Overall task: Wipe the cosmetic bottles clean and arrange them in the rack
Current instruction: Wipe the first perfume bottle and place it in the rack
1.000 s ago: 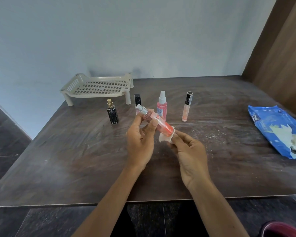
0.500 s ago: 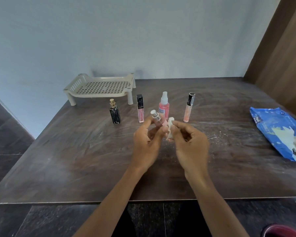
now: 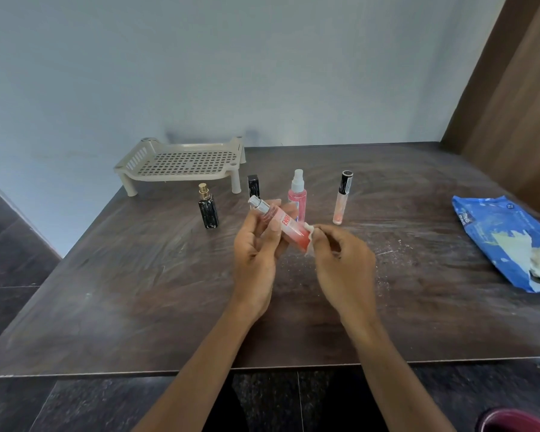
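The pink bottle (image 3: 282,223) lies tilted in the air above the bench (image 3: 138,291), silver cap up and to the left, its base down toward the right. The left hand (image 3: 256,257) has its grip clenched round the upper half of the pink bottle, fingers curled behind the label and thumb in front. The right hand (image 3: 343,263) pinches a small white wipe (image 3: 309,238) against the bottle's base, just right of the left grip. Beyond the grip stand four more bottles: a black bottle with gold cap (image 3: 209,208) to the far left, a black-capped tube (image 3: 253,187) partly hidden behind the held bottle, a pink spray bottle (image 3: 297,191), and a slim clear tube (image 3: 342,198) to the right. Farther behind, at the wall, the beige rack (image 3: 181,163) stands bare. Well right of the grip lies a blue wipes pack (image 3: 493,238)
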Available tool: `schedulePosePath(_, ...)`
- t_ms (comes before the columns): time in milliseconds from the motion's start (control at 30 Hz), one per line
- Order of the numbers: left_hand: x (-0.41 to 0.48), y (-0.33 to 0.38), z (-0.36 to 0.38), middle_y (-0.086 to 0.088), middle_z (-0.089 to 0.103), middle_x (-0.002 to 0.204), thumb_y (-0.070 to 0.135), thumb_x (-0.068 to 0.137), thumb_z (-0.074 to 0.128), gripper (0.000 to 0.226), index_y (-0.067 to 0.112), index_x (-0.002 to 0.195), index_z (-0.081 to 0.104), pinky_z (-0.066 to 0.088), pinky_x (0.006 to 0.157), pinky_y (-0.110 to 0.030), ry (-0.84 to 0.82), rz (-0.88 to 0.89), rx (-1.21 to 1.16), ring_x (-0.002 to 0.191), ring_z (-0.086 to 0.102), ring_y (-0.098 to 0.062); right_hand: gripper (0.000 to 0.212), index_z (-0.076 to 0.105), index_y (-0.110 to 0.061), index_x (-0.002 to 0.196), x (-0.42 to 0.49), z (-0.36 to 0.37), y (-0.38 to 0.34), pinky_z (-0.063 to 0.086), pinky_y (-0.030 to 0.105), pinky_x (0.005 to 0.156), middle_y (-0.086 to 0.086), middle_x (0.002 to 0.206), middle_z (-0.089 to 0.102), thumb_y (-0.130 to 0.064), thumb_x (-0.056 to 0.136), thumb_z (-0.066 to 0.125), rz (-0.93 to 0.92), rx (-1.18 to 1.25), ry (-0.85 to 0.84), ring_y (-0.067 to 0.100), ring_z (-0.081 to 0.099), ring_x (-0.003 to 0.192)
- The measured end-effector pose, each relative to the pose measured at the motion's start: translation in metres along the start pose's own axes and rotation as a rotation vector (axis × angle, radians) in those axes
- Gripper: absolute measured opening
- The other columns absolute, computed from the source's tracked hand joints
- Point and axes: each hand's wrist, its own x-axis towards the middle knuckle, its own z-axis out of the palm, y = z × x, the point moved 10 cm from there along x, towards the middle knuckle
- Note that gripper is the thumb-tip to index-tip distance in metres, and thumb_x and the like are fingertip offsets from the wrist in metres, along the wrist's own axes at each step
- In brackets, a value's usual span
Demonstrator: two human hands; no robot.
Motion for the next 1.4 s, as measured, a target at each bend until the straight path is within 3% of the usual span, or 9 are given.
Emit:
schedulePosePath(100,-0.001,0.002,0.006,-0.010,0.070,0.120,0.022,0.098,0.051,0.026,0.015,0.122,0.060,0.055,0.093,-0.038,-0.066,0.034,0.090,0.108,0.068,-0.022,0.029,0.072,-0.027,0.072,0.007,0.006,-0.005,0.049,0.027,0.066,-0.009,0.071,0.070,-0.024,0.095,0.054,0.055,0.133,-0.067,0.003,0.061,0.066)
schedulePosePath(200,-0.003,0.006,0.014,0.000,0.072,0.113,0.019,0.100,0.049,0.025,0.024,0.121,0.061,0.053,0.095,-0.044,-0.126,0.098,0.233,0.106,0.068,-0.022,0.023,0.077,-0.029,0.093,0.008,0.010,-0.014,0.058,0.040,0.076,-0.009,0.075,0.074,-0.025,0.095,0.054,0.027,0.181,-0.085,0.011,0.069,0.075)
schedulePosePath(400,-0.003,0.009,0.012,0.005,0.073,0.101,0.029,0.097,0.059,0.023,0.026,0.120,0.062,0.055,0.081,-0.024,-0.107,0.112,0.302,0.095,0.070,-0.012,0.017,0.076,-0.023,0.106,-0.006,0.005,0.000,0.053,0.017,0.071,-0.010,0.089,0.076,-0.018,0.094,0.064,0.045,0.352,-0.012,0.003,0.071,0.080)
schedulePosePath(500,-0.002,0.009,0.012,0.001,0.075,0.103,0.018,0.094,0.067,0.029,0.014,0.122,0.063,0.057,0.081,-0.025,-0.099,0.129,0.376,0.097,0.073,-0.013,0.016,0.075,-0.024,0.104,-0.007,-0.004,0.002,0.054,0.019,0.078,-0.011,0.091,0.077,-0.018,0.092,0.068,0.064,0.491,0.092,0.003,0.071,0.086)
schedulePosePath(700,-0.007,0.016,0.019,0.006,0.075,0.105,0.013,0.093,0.067,0.038,0.023,0.129,0.059,0.055,0.086,-0.019,-0.133,0.233,0.537,0.098,0.072,-0.005,0.022,0.075,-0.013,0.105,0.001,0.000,-0.016,0.056,0.016,0.077,-0.006,0.102,0.076,-0.003,0.086,0.071,0.002,0.641,0.034,0.003,0.072,0.089)
schedulePosePath(900,-0.008,0.007,0.020,0.005,0.075,0.108,0.016,0.093,0.069,0.033,0.011,0.125,0.065,0.057,0.087,-0.024,-0.161,0.184,0.589,0.101,0.072,-0.005,0.021,0.069,-0.013,0.102,0.011,-0.002,-0.018,0.056,0.022,0.065,-0.001,0.090,0.077,-0.007,0.084,0.075,-0.054,0.487,-0.055,0.013,0.073,0.074)
schedulePosePath(1100,-0.008,0.010,0.017,0.008,0.076,0.104,0.015,0.088,0.074,0.033,0.015,0.121,0.067,0.060,0.083,-0.028,-0.113,0.245,0.722,0.094,0.073,-0.002,0.036,0.068,-0.017,0.112,0.010,-0.006,-0.036,0.049,0.004,0.064,-0.010,0.094,0.074,-0.017,0.079,0.081,-0.185,0.164,-0.017,-0.008,0.068,0.082)
schedulePosePath(1300,-0.010,0.013,0.016,0.020,0.068,0.105,0.016,0.085,0.077,0.038,0.013,0.121,0.067,0.054,0.081,-0.010,-0.083,0.284,0.801,0.091,0.065,0.016,0.026,0.076,-0.018,0.104,0.011,-0.006,-0.038,0.048,0.003,0.068,-0.010,0.090,0.075,-0.023,0.080,0.080,-0.248,0.049,0.023,-0.008,0.068,0.080)
schedulePosePath(1400,-0.008,0.007,0.012,0.022,0.070,0.088,0.015,0.084,0.078,0.032,0.026,0.112,0.067,0.058,0.076,-0.017,-0.086,0.187,0.697,0.084,0.070,0.005,0.028,0.076,-0.015,0.106,0.017,-0.005,-0.038,0.046,0.000,0.068,-0.015,0.088,0.073,-0.011,0.079,0.079,-0.229,0.096,-0.056,-0.013,0.067,0.078)
